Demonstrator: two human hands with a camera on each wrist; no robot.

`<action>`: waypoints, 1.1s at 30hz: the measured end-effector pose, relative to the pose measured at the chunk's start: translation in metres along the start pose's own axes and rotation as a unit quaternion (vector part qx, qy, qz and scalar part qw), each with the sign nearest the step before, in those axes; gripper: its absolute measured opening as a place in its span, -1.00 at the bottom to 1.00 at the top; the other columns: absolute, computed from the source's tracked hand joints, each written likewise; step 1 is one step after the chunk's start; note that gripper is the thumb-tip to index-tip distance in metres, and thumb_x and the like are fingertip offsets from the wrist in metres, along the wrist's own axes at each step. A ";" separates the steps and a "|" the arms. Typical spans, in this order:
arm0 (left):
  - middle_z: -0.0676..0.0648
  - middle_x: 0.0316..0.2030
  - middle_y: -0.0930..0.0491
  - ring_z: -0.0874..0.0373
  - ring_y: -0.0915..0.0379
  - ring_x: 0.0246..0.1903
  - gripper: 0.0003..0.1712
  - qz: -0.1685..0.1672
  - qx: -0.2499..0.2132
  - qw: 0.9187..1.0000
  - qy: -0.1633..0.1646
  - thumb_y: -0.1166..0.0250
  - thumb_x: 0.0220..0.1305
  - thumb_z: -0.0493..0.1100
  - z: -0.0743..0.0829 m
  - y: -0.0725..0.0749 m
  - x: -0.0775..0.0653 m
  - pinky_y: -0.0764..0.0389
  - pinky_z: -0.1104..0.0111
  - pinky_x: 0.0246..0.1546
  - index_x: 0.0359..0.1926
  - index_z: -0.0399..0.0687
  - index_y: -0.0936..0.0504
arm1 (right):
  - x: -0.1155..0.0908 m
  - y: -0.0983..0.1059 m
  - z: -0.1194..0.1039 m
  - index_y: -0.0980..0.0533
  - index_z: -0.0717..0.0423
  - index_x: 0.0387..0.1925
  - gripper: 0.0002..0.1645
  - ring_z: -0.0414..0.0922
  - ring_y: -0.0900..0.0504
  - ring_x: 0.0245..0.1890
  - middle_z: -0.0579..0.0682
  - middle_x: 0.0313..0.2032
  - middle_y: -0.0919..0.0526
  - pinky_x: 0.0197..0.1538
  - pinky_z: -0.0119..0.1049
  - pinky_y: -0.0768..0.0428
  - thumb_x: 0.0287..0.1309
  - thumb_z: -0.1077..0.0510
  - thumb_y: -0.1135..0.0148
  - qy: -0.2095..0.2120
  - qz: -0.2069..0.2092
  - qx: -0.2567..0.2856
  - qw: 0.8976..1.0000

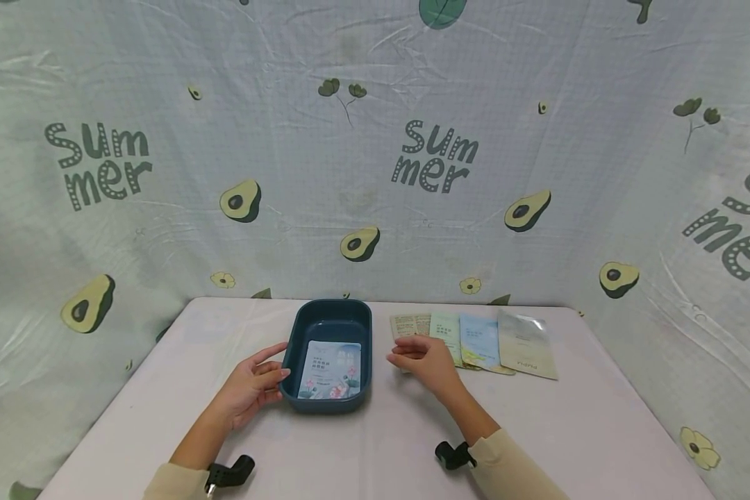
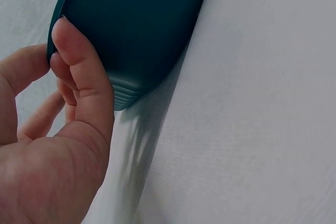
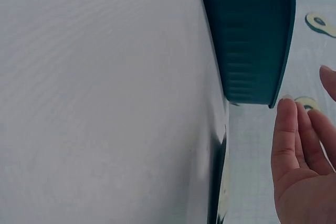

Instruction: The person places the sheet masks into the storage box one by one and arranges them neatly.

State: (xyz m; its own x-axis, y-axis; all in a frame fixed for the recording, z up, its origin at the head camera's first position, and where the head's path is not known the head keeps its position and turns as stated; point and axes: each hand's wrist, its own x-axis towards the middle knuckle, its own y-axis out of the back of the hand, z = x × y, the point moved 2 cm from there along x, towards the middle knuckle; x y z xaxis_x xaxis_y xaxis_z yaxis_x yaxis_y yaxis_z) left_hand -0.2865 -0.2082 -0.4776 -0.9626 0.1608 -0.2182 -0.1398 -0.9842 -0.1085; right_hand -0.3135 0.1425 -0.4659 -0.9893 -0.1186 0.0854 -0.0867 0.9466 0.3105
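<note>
One lettered packet point(image 1: 330, 370) in blue tray point(image 1: 340, 328), "Summer" backdrop point(image 1: 437, 229) behind.

The head view looks forward and down from above the near side of the box point(image 1: 328, 405), far enough back to take in the table point(image 1: 406, 444) around it and the curtain point(image 1: 306, 173) behind it. The left wrist view, rolled sideways, faces the box closely from low on its near left; the right wrist view, rolled the opposite way, faces it from slightly farther off, near right. All three share box, table and curtain.
</note>
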 end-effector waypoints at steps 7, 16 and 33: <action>0.06 -0.23 -0.57 0.21 -0.54 -0.45 -0.19 0.006 0.004 1.000 0.001 -0.27 0.42 -0.30 -0.001 0.001 0.001 -0.70 0.44 -0.32 0.58 -0.06 -0.15 | -0.005 0.007 0.006 -0.70 0.13 0.04 -0.47 -0.17 -0.75 -0.13 -0.06 -0.12 -0.81 -0.03 -0.39 -0.70 0.06 0.00 -0.58 -0.013 0.012 0.019 1.000; 0.06 -0.24 -0.58 0.22 -0.55 -0.47 -0.19 0.002 -0.002 1.000 0.000 -0.27 0.42 -0.32 -0.001 0.001 0.000 -0.71 0.44 -0.33 0.58 -0.07 -0.14 | -0.012 0.019 0.013 -0.67 0.23 0.07 -0.47 -0.16 -0.75 -0.07 0.04 -0.08 -0.80 -0.05 -0.50 -0.66 0.07 0.11 -0.57 -0.005 0.023 0.053 0.998; 0.06 -0.24 -0.57 0.22 -0.54 -0.48 -0.19 0.007 0.005 1.000 0.001 -0.28 0.41 -0.30 0.000 0.000 -0.001 -0.70 0.44 -0.34 0.58 -0.07 -0.16 | -0.028 0.056 0.022 -0.62 0.28 0.13 -0.39 -0.20 -0.75 -0.09 0.12 -0.02 -0.76 -0.05 -0.44 -0.71 0.11 0.06 -0.54 -0.017 0.065 0.075 0.995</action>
State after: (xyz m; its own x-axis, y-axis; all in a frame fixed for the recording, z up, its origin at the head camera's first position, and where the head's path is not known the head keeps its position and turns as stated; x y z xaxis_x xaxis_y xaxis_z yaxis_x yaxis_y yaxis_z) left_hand -0.2853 -0.2084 -0.4776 -0.9638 0.1467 -0.2225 -0.1279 -0.9871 -0.0965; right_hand -0.2930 0.2054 -0.4718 -0.9965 0.0146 0.0828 0.0273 0.9876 0.1546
